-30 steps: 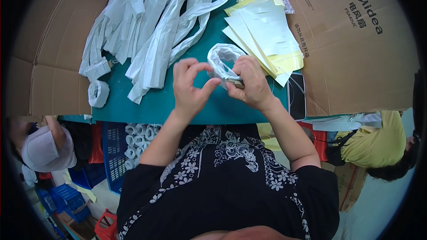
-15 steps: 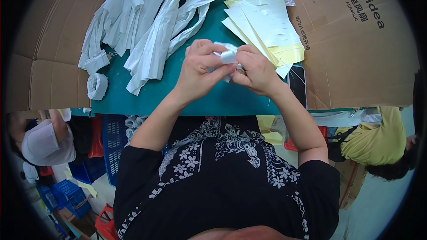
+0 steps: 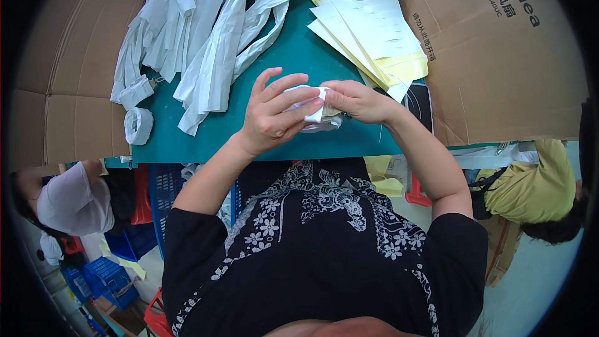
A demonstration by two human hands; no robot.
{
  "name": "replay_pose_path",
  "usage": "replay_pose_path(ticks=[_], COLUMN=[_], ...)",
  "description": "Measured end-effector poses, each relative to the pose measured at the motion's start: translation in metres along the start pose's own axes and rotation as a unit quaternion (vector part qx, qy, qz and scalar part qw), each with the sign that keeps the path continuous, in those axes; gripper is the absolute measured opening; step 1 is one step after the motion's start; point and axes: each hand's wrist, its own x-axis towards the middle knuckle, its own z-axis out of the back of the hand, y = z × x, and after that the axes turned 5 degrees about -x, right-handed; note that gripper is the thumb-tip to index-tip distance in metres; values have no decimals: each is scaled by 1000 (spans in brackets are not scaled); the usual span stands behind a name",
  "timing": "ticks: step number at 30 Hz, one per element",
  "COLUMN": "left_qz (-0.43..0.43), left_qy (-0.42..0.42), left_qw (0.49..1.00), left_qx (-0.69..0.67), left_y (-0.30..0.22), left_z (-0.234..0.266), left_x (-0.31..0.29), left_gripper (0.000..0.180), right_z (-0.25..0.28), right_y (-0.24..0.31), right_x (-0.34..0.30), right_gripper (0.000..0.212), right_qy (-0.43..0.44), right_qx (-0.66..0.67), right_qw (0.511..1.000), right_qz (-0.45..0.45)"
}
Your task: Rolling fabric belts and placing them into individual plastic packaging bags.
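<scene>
Head camera showed me the white roll (image 3: 323,126) between the left hand (image 3: 272,112), pinching its left side, and the right hand (image 3: 362,103), grasping its right.

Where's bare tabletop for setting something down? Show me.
Along the near edge, green tabletop lies bare between the white roll and left hand; beyond that hand, another patch separates the white strips from the paper sheets. Strips crowd the far left, sheets the far right.

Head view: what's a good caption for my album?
Bare left hand touching, bare right hand holding a crinkled white plastic-looking bundle above a green table.
</scene>
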Motion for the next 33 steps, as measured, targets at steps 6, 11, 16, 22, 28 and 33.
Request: replay_pose_path(ticks=[6,11,16,22,28,33], left_qz=[-89,13,55,-133,-86,248], left_qy=[-8,110,57,86,181,64], left_qw=[991,994,997,985,964,952], left_qx=[99,-2,-14,75,172,-165], left_y=[2,4,0,7,4,-5], left_z=[5,13,3,3,4,13], left_x=[3,15,13,8,7,-23], left_gripper=[28,25,23,13,10,55], right_z=[-21,-29,-29,-38,-64,-60], right_y=[-2,-19,-17,-10,-19,-8], right_x=[7,4,2,5,24,27], right_gripper=[30,32,30,30,31,27], right_qy=[-90,-179,-182,-172,-237,-148], right_qx=[265,216,172,141,278,197], right_qw=[950,952,962,964,915,964], right_qz=[-136,-120,-110,-147,-175,-103])
